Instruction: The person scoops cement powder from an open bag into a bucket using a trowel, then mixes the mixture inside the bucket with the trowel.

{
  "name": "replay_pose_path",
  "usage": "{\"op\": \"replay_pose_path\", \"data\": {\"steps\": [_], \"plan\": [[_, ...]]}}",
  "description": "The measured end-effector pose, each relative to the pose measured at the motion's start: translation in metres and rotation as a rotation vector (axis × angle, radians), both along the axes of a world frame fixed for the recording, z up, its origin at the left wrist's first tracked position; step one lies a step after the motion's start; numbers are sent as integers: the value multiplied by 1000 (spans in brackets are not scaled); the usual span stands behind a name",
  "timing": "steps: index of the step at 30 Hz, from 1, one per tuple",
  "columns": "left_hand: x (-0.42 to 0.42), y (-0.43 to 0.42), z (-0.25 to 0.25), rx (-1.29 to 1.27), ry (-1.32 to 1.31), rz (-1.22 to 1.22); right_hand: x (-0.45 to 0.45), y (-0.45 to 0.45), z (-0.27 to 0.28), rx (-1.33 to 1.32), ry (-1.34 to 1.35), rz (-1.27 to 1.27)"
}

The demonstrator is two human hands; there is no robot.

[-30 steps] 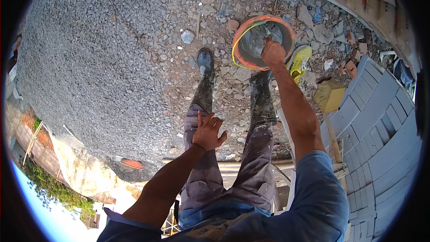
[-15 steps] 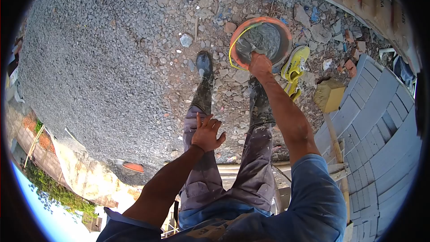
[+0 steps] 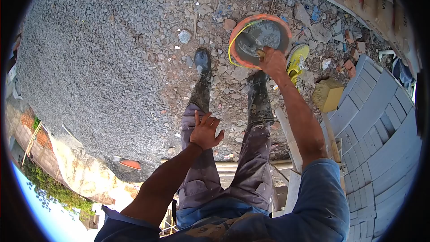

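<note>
My right hand (image 3: 272, 61) is closed around the handle of a trowel (image 3: 260, 53) at the near rim of an orange bucket (image 3: 286, 26). Grey wet mortar (image 3: 271, 33) fills part of the bucket, and the trowel's blade is hard to make out against it. A yellow bail handle (image 3: 230, 47) lies along the bucket's left side. My left hand (image 3: 206, 132) rests on my left trouser leg near the knee, its fingers spread and holding nothing.
Yellow shoes (image 3: 296, 62) stand right of the bucket. A broom (image 3: 330, 95) and grey stacked panels (image 3: 376, 121) are at the right. Gravel (image 3: 103, 71) spreads leftward; printed sacks (image 3: 358, 4) lie at top right. Rubber boots (image 3: 203, 60) cover my feet.
My right hand has drawn back slightly toward me and to the right, up to the bucket's near rim, with the trowel. My left hand has barely moved.
</note>
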State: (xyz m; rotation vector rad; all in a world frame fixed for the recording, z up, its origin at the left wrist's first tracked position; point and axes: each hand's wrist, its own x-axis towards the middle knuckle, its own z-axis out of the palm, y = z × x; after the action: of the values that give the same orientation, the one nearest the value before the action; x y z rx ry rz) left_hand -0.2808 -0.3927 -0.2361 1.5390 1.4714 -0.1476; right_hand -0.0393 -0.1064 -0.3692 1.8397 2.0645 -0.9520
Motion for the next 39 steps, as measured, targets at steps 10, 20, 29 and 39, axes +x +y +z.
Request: {"op": "replay_pose_path", "data": {"steps": [10, 20, 29, 39], "plan": [[4, -4, -4, -5, 23, -16, 42, 55, -51, 328, -343, 709], [5, 1, -3, -20, 11, -4, 66, -20, -115, 310, -416, 493], [0, 10, -2, -36, -6, -33, 22, -52, -101, -123, 124, -329], [-1, 10, -1, -6, -22, -7, 2, -67, -121, -172, 422, -554]]}}
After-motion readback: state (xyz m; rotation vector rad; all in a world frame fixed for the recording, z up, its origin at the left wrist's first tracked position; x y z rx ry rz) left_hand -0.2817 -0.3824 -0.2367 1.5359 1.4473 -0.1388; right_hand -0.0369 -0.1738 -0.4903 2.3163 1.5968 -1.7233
